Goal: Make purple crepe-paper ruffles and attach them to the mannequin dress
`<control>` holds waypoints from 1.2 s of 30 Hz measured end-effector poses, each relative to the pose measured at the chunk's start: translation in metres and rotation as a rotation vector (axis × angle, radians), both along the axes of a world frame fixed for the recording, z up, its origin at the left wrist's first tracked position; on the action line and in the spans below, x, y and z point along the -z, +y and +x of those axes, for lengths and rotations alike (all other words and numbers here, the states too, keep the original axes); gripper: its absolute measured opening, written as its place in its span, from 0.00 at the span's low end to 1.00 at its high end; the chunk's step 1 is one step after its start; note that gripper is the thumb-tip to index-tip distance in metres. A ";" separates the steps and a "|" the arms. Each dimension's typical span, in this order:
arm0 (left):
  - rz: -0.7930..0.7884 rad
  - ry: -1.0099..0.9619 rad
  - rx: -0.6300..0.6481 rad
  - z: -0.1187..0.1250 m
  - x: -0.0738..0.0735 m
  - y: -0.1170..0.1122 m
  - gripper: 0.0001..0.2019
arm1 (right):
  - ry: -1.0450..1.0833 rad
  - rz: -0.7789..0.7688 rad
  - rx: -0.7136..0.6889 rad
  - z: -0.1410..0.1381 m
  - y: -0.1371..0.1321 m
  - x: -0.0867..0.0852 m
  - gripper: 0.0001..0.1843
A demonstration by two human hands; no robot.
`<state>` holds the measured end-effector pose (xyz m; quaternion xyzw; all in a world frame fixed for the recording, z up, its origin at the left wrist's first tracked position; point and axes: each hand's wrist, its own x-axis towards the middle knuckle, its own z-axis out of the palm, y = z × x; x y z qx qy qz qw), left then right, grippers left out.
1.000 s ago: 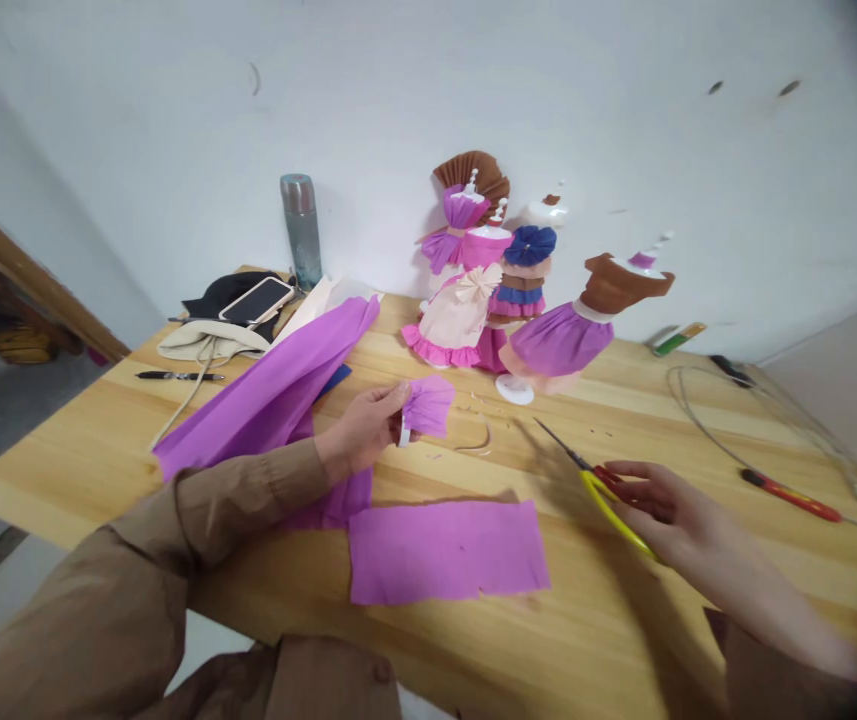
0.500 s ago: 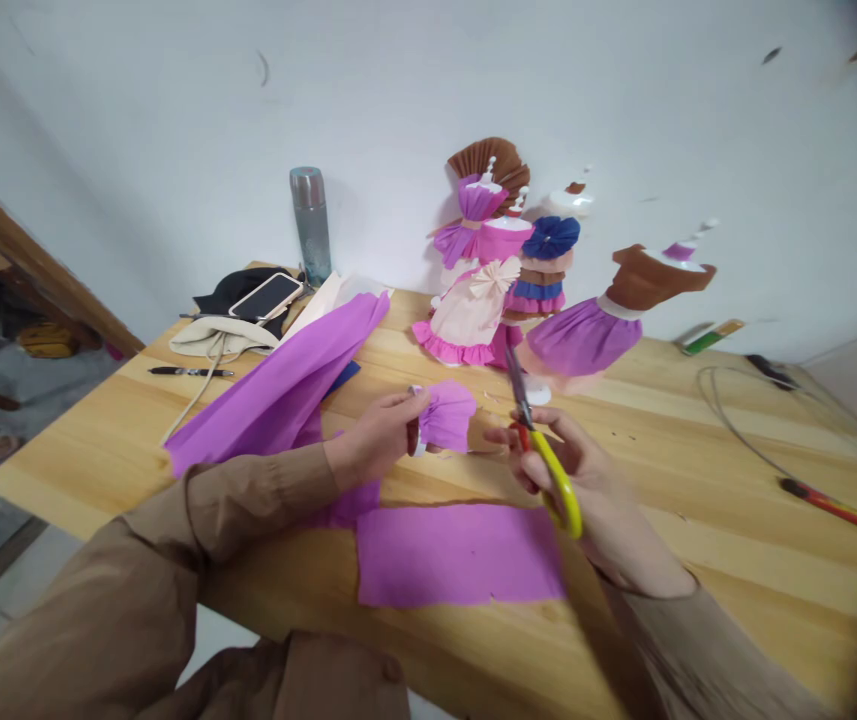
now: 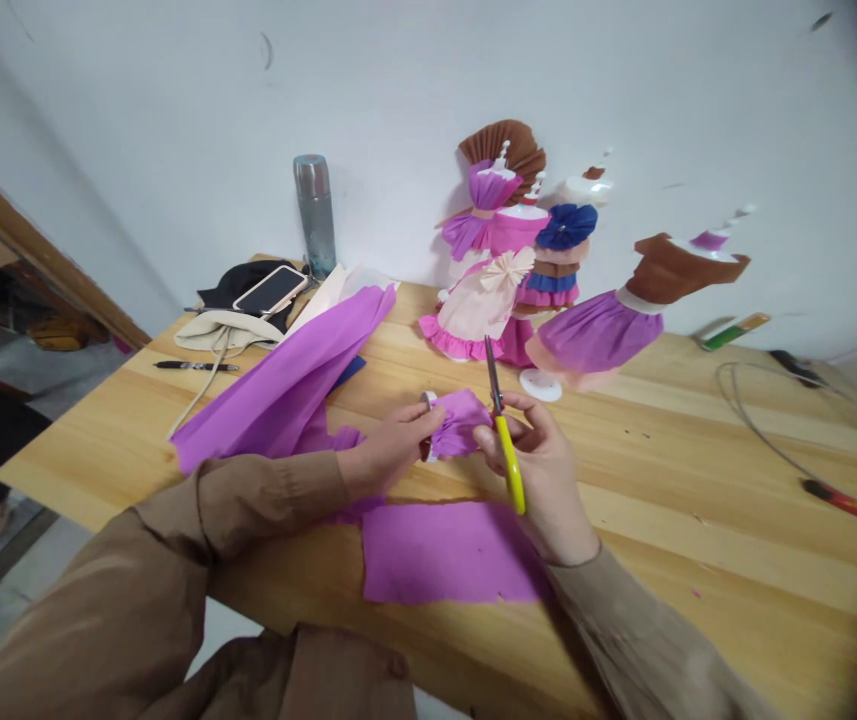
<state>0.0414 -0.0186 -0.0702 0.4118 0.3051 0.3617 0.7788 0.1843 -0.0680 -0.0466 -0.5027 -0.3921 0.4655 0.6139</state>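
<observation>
My left hand [image 3: 396, 442] is closed on a small gathered piece of purple crepe paper [image 3: 462, 422] and a narrow white ring [image 3: 429, 400], which looks like a roll of tape. Opposite it, my right hand [image 3: 540, 475] grips yellow-handled scissors [image 3: 510, 465], blades pointing up and away. Its thumb meets the right edge of the gathered piece. Below the hands, a flat purple crepe paper rectangle [image 3: 443, 555] lies on the wooden table [image 3: 698, 480]. A larger folded purple sheet [image 3: 278, 385] rests under and beyond my left forearm.
Several mini dress forms in paper dresses stand by the wall, one in brown and purple [image 3: 608, 320] at right. A steel flask [image 3: 314, 215], a phone [image 3: 270, 290] and a pen [image 3: 195, 366] sit at back left. A red-handled tool [image 3: 848, 505] and cable lie right.
My right hand has moved left with the scissors, and its thumb now reaches the gathered purple paper. The scissors have turned more upright. The view has shifted slightly.
</observation>
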 end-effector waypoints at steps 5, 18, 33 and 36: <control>-0.087 -0.059 0.022 0.001 -0.002 -0.001 0.17 | -0.055 -0.014 0.080 0.010 0.004 0.007 0.35; 0.361 0.090 -0.194 -0.011 -0.015 0.011 0.20 | -1.147 0.057 -0.275 0.036 0.004 0.035 0.26; 0.104 -0.058 -0.138 -0.002 -0.023 -0.004 0.16 | -0.296 -0.010 -0.362 -0.006 -0.003 0.010 0.17; 0.069 -0.046 -0.123 0.000 -0.022 -0.007 0.16 | -0.187 -0.048 -0.349 -0.017 -0.003 0.016 0.20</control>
